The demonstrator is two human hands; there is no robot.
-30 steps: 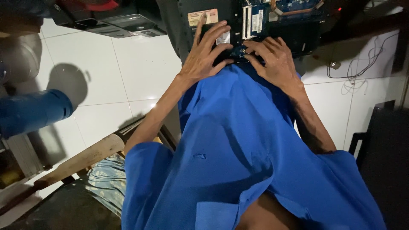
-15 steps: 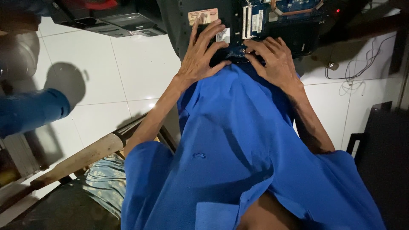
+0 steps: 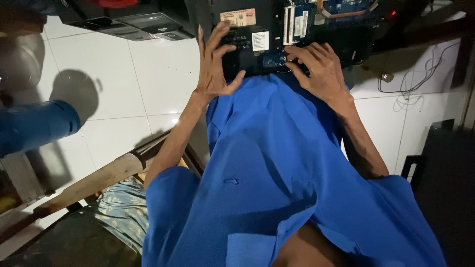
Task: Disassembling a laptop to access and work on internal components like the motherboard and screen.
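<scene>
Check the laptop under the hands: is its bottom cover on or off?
Off, at least in part. The laptop shows bare blue circuit board, memory slots and a copper pipe. The left hand and right hand rest on it.

We see two labels on the opened laptop's dark underside: a pale orange rectangular sticker at top, and a small white sticker just below it.

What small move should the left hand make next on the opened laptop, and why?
Probably lower the left hand back flat onto the laptop. Its fingers are lifted and spread, while the right hand presses on the exposed board alone, so the laptop may shift.
</scene>
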